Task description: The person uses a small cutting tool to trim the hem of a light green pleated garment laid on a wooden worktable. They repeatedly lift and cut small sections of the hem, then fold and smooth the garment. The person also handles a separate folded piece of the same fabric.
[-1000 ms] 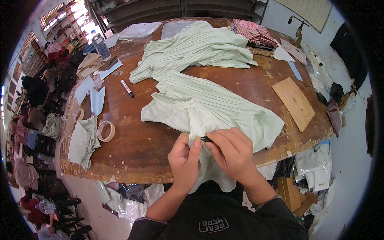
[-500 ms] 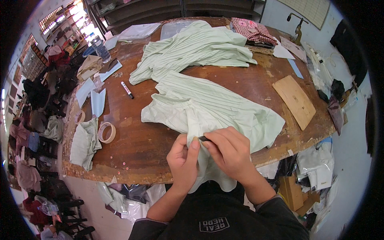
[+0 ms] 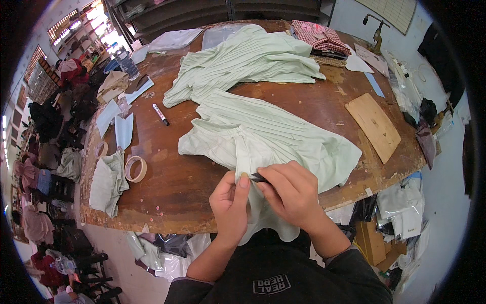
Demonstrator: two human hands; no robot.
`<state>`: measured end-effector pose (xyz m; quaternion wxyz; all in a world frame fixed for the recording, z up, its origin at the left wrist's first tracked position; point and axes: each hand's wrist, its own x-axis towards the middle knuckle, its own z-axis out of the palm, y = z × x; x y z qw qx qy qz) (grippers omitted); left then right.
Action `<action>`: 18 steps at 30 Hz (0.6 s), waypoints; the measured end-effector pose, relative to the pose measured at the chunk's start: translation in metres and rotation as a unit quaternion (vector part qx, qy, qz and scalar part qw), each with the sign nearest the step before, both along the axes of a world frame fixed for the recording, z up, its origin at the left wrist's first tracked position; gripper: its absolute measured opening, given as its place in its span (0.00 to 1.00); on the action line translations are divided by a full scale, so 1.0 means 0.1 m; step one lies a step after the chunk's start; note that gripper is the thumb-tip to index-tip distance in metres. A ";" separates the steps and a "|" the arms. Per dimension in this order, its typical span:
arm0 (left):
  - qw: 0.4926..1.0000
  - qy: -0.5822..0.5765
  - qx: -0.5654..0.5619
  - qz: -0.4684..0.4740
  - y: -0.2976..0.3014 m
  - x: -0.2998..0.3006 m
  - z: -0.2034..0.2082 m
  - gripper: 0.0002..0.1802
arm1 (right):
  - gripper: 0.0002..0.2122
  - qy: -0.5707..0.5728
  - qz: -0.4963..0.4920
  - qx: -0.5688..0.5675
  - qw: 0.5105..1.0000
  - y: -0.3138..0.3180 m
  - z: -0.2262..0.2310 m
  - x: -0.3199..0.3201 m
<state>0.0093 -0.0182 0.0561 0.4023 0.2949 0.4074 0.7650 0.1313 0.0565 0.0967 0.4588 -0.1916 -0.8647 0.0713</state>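
A pale green pleated garment (image 3: 298,142) lies across the near half of the table, its lower part hanging over the edge toward me. My left hand (image 3: 230,202) pinches the garment's flat band between thumb and fingers. Close beside that thumb, my right hand (image 3: 293,192) grips a small dark pointed tool (image 3: 259,178), its tip at the cloth; most of it is hidden in my fingers, so its exact kind does not show. Farther back lies a second pale green pleated garment (image 3: 243,63).
The wooden table (image 3: 172,187) carries a tape roll (image 3: 135,168), a marker (image 3: 161,114) and a folded pale cloth (image 3: 108,185) at left. At right are a wooden board (image 3: 373,127) and folded checked cloth (image 3: 319,36). A water bottle (image 3: 126,63) stands far left.
My right hand with the dark tool has shifted very slightly, and the tool's tip shows a little more clearly beside my left thumb. The garments stay where they were.
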 end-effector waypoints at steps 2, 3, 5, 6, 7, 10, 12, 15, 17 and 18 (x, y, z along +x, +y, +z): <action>1.000 -0.002 0.003 0.000 0.01 0.01 0.01 0.10 | 0.13 0.010 -0.003 0.009 1.000 0.01 -0.01 -0.02; 1.000 -0.002 0.007 -0.001 0.01 0.01 0.01 0.10 | 0.13 0.017 -0.003 0.013 1.000 0.01 -0.02 -0.04; 1.000 -0.002 0.006 -0.002 0.00 0.01 0.00 0.10 | 0.12 0.011 -0.007 0.019 1.000 0.00 -0.02 -0.03; 1.000 -0.001 0.001 -0.004 -0.01 0.02 0.01 0.10 | 0.12 0.008 -0.009 0.021 1.000 0.00 -0.02 -0.02; 1.000 -0.001 -0.003 -0.006 -0.01 0.02 0.01 0.10 | 0.12 0.009 -0.009 0.023 1.000 0.00 -0.02 -0.02; 1.000 -0.011 -0.003 -0.004 -0.02 0.03 0.02 0.10 | 0.12 0.010 -0.012 0.023 1.000 -0.01 -0.02 -0.03; 1.000 -0.003 0.004 -0.005 -0.01 0.02 0.00 0.10 | 0.11 0.006 -0.017 0.019 1.000 -0.02 -0.02 -0.03; 1.000 0.005 0.008 0.006 -0.01 0.02 0.00 0.10 | 0.13 0.022 0.003 0.002 1.000 0.00 -0.06 0.00; 1.000 0.000 0.000 0.015 -0.02 0.01 -0.01 0.10 | 0.17 0.076 -0.035 -0.086 0.993 -0.02 -0.06 0.07; 1.000 -0.009 -0.005 0.015 -0.03 -0.01 -0.03 0.11 | 0.18 0.103 -0.056 -0.129 0.985 -0.03 -0.06 0.12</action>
